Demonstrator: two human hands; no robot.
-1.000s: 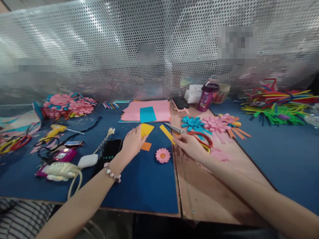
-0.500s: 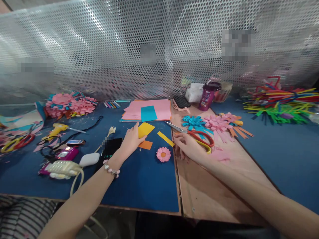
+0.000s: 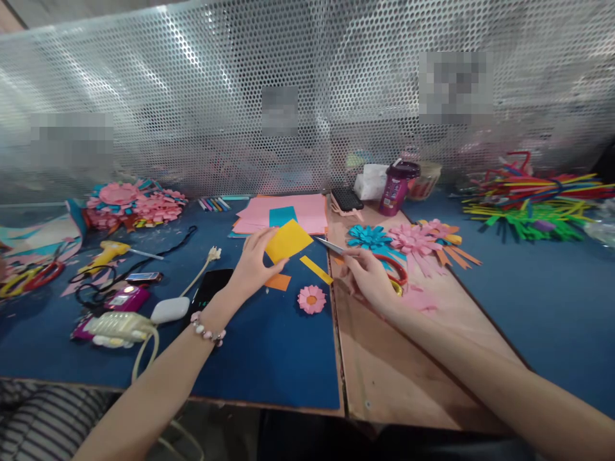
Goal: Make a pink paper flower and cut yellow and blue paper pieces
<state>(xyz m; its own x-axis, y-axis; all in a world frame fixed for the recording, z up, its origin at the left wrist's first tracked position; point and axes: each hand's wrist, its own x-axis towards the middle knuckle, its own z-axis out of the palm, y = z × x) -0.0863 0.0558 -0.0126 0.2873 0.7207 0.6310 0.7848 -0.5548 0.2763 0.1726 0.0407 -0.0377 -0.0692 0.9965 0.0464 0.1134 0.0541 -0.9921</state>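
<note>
My left hand (image 3: 254, 261) pinches a piece of yellow paper (image 3: 289, 241) between thumb and fingers, holding it up off the blue table. My right hand (image 3: 368, 278) closes over the middle of the scissors (image 3: 331, 245); the blades point left and the red and yellow handles show behind the hand. Between my hands a narrow yellow paper strip (image 3: 316, 269) lies on the table, with a small pink paper flower (image 3: 311, 299) with an orange centre below it. An orange paper piece (image 3: 278, 282) lies beneath the yellow sheet, near my left thumb.
Behind my hands is a stack of pink paper (image 3: 312, 214) with a blue piece (image 3: 283, 216) on it. Paper flowers (image 3: 408, 239) and a purple cup (image 3: 394, 189) stand right. Left are a phone (image 3: 211, 288), cables, a glue gun (image 3: 108, 255) and a pink flower pile (image 3: 129, 202).
My left hand has lifted the yellow paper and turned more of its face into view. My right hand has moved up over the scissors, covering their middle.
</note>
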